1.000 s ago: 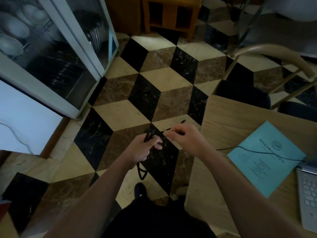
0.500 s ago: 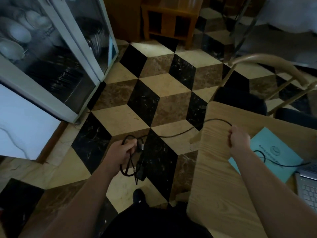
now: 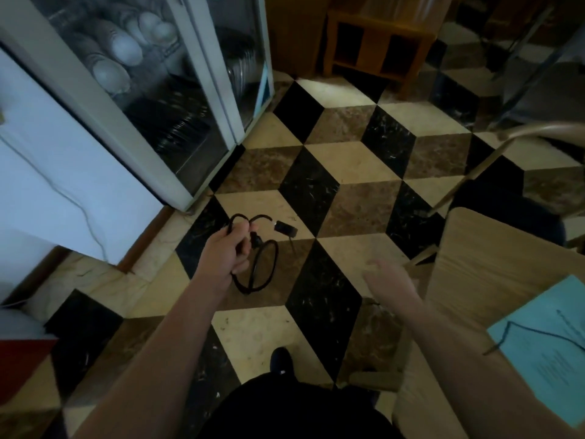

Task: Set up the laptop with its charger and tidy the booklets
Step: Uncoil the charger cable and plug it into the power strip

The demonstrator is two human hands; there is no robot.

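Observation:
My left hand [image 3: 225, 253] is shut on the black charger cable [image 3: 265, 270], held out over the floor. Loops of it hang below the fist, and the black power brick [image 3: 286, 229] dangles just right of the knuckles. My right hand [image 3: 391, 282] is open and blurred, fingers spread, holding nothing, left of the wooden table [image 3: 481, 264]. A light blue booklet [image 3: 544, 340] lies on the table at the right edge, with a thin black cable end [image 3: 519, 329] draped across it. The laptop is out of the frame.
A glass-door cabinet [image 3: 177, 99] with stacked dishes stands at the left. A white appliance [image 3: 60, 185] with a white cord sits nearer me. A wooden chair [image 3: 493, 153] is tucked at the table's far side. A wooden stool [image 3: 376, 42] stands at the back. My shoe [image 3: 280, 359] is on the patterned tile floor.
My right hand has let go of the cable on the table and swung left, off the table edge. My left hand carried the coiled cable and brick left. The view turned left.

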